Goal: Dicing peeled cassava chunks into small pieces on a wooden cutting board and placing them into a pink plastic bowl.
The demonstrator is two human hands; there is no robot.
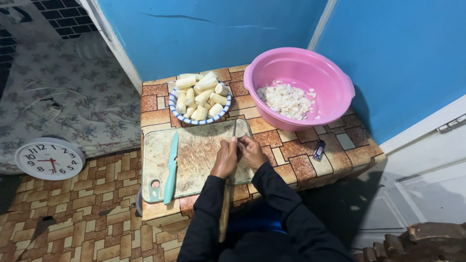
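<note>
While pressed close together over the near edge of the cutting board (194,155), left hand (224,159) and right hand (252,152), both in black sleeves, fingers curled shut around a thin blade (235,129) standing up between them. Cannot tell which hand carries the grip, nor if something small is also pinched there. Below the hands, toward the body, a long wooden stick (224,213), maybe the handle of the same tool, but hard to tell.

Left of the hands, flat on the board and apart from them, a teal knife (171,168). Beyond the hands, just past the far edge of the board, a blue-rimmed plate (174,107) heaped with pale peeled root pieces (201,97). Farther and to the right, a pink basin (315,73) with small white chopped pieces (286,100) inside. Right of the hands, a small dark object (319,150) on the tiled table (291,160). Far left, on the floor, a round wall clock (49,158).
</note>
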